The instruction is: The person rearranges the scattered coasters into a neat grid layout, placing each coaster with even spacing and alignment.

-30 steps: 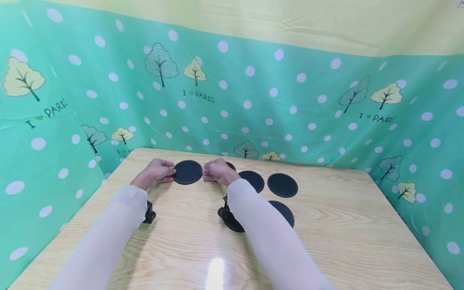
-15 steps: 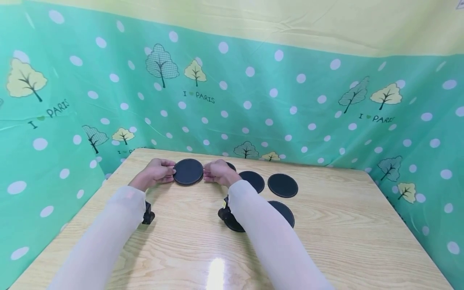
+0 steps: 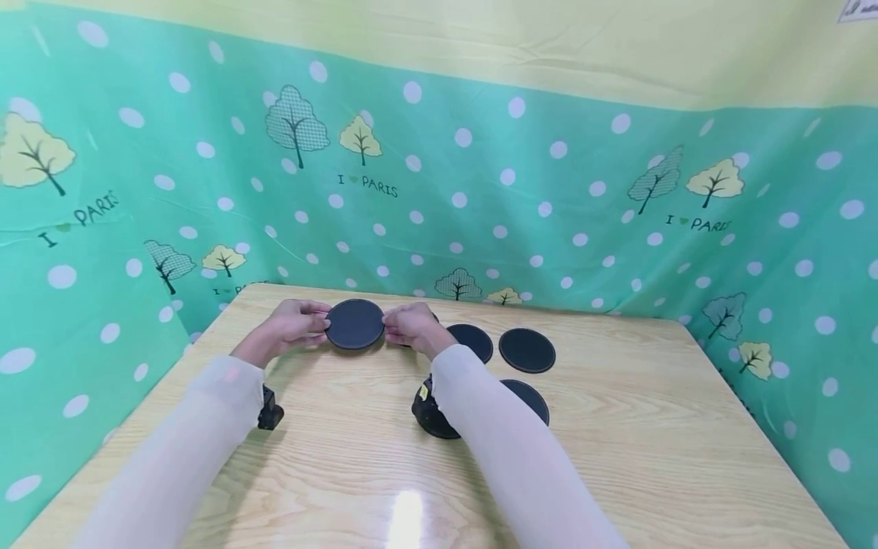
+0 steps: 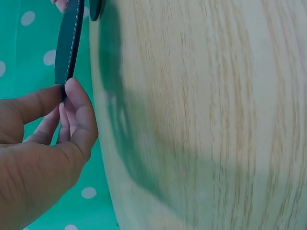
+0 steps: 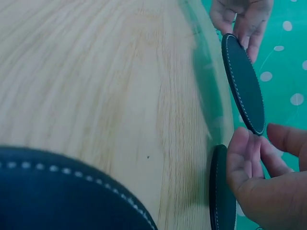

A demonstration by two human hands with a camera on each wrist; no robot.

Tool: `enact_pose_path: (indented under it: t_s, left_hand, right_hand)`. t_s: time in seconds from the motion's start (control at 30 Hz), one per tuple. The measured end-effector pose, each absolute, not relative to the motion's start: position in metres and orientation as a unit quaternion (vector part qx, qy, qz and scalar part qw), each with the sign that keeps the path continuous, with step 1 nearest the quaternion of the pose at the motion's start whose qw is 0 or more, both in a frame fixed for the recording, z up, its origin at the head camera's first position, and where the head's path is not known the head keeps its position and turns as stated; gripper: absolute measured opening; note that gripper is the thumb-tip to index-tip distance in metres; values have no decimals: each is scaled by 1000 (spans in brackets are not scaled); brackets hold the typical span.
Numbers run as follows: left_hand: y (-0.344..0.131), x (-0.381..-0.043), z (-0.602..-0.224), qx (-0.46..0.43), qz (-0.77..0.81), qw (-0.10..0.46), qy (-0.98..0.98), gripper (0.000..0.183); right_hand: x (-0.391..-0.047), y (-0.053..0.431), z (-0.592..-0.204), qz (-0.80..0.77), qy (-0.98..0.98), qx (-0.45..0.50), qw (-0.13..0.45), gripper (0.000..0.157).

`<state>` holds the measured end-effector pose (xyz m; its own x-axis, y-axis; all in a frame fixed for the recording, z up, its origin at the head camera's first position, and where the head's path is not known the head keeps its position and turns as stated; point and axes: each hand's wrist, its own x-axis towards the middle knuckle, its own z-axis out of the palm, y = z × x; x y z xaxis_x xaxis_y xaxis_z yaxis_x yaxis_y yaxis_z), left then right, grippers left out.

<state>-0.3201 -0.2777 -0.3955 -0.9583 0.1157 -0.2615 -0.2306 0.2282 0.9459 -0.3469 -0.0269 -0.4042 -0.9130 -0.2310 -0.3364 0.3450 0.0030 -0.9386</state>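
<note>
Black with pale stitching round its edge, the round disc point(image 3: 354, 325) appears raised just above the far left part of the table point(image 3: 638, 435). The left hand point(image 3: 293, 324) pinches its left rim; the right hand point(image 3: 413, 325) pinches the opposite rim. The step in hand looks like handling one disc with both hands; the next move seems to call for even grips, so that it keeps level. A second disc point(image 5: 222, 191) lies just beside the right hand, more discs point(image 3: 527, 351) farther right. Behind hangs a green dotted curtain point(image 3: 240, 91).

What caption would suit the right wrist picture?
Left hand and right hand hold a stitched dark disc above a wooden table.
</note>
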Motion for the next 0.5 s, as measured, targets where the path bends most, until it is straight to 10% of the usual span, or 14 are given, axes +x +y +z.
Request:
enact_pose_path:
  t_s: [0.5]
  left_hand:
    - [-259, -311, -388, -2, 649, 147, 747, 54]
  right_hand:
    - [-339, -11, -398, -717, 669, 34, 192, 19]
